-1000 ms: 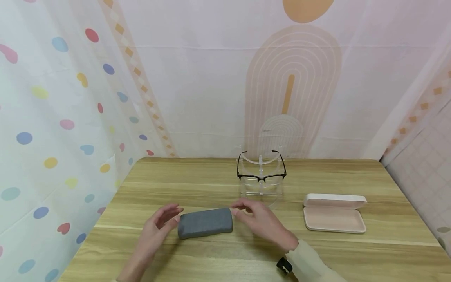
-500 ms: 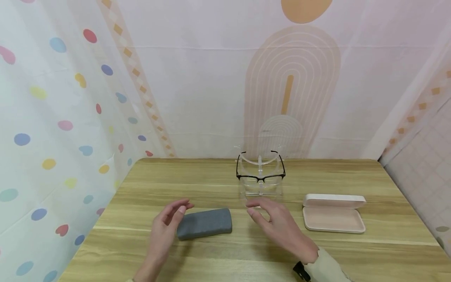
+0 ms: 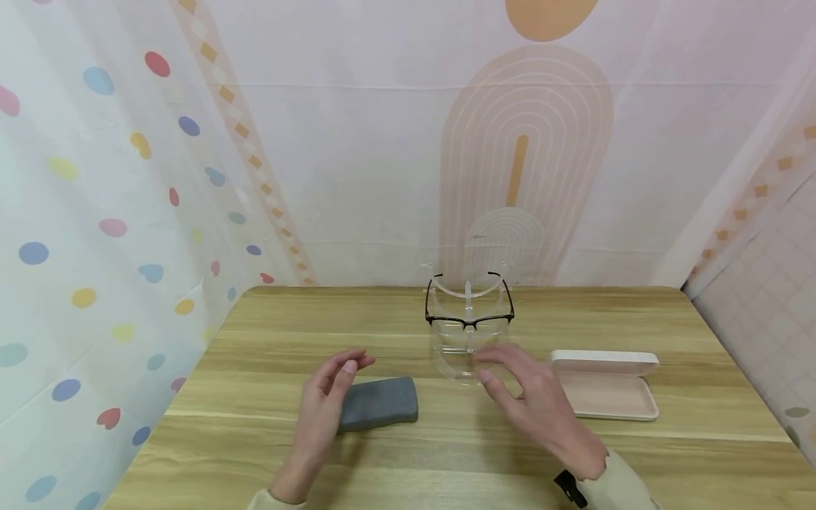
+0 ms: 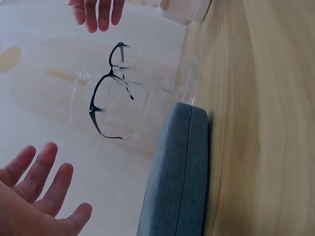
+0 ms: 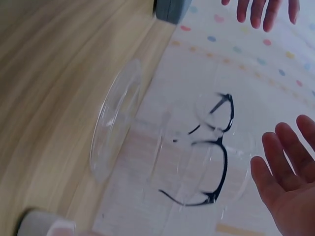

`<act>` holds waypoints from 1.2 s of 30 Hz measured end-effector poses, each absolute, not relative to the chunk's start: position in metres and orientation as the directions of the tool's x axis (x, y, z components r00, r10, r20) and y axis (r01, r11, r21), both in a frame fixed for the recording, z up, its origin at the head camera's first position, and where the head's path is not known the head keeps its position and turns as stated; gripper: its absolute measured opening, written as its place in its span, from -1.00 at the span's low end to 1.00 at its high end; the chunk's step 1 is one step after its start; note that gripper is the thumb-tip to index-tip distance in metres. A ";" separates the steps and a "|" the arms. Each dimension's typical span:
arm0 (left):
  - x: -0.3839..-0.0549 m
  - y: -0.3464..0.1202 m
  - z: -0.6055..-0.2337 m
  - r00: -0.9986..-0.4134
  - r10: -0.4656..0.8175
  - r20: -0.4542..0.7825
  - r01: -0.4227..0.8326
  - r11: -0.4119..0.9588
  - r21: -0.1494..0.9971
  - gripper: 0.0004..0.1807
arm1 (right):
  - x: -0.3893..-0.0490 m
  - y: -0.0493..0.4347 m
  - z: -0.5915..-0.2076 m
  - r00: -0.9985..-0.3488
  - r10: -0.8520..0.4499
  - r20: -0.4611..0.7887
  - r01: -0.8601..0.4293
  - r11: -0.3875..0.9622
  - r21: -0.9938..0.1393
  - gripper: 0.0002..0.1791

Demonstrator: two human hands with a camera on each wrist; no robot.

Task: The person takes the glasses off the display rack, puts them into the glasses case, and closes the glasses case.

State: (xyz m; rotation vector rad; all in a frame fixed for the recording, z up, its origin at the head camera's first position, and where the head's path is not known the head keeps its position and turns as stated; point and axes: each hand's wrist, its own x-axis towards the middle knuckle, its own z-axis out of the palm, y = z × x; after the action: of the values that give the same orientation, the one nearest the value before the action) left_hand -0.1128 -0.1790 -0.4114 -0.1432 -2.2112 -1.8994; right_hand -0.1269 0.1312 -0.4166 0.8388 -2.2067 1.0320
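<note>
Left hand, right hand loosely curved

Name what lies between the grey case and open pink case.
Head view: bare tabletop, the clear stand's base farther back, then the right grip, partly covering the pink case.

Stand bears glasses; left case, right case flank it.

wood-grain table | closed gray case | clear stand, upright | pale pink case, lid open, right of stand
</note>
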 end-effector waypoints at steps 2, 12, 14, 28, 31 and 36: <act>-0.114 -0.176 -0.410 -0.973 -0.066 0.220 0.207 0.156 0.966 -0.64 | -0.128 0.136 -0.416 -0.631 -0.287 0.720 -0.735 0.518 -0.438 -0.70; -0.124 -0.162 -0.407 -0.979 -0.043 0.200 0.192 0.147 0.970 -0.62 | -0.139 0.154 -0.416 -0.595 -0.213 0.775 -0.724 0.561 -0.402 -0.64; -0.128 -0.159 -0.407 -0.980 -0.037 0.197 0.190 0.154 0.970 -0.61 | -0.141 0.157 -0.416 -0.608 -0.198 0.769 -0.708 0.573 -0.412 -0.64; -0.159 -0.134 -0.405 -0.979 -0.011 0.203 0.201 0.097 0.975 -0.57 | -0.157 0.166 -0.419 -0.755 -0.044 0.654 -0.527 0.634 -0.566 -0.69; -0.166 -0.130 -0.406 -0.981 -0.021 0.193 0.191 0.067 0.979 -0.57 | -0.159 0.166 -0.417 -0.799 -0.019 0.601 -0.480 0.621 -0.619 -0.66; -0.175 -0.125 -0.406 -0.988 -0.013 0.154 0.154 0.010 0.988 -0.50 | -0.164 0.167 -0.415 -0.866 0.022 0.499 -0.391 0.593 -0.704 -0.59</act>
State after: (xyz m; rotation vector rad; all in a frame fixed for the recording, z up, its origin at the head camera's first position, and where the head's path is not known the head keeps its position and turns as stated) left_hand -0.1749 -0.1248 -0.4064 -0.1502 -2.1441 -2.1254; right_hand -0.1641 0.1668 -0.4154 0.2942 -2.3619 1.2031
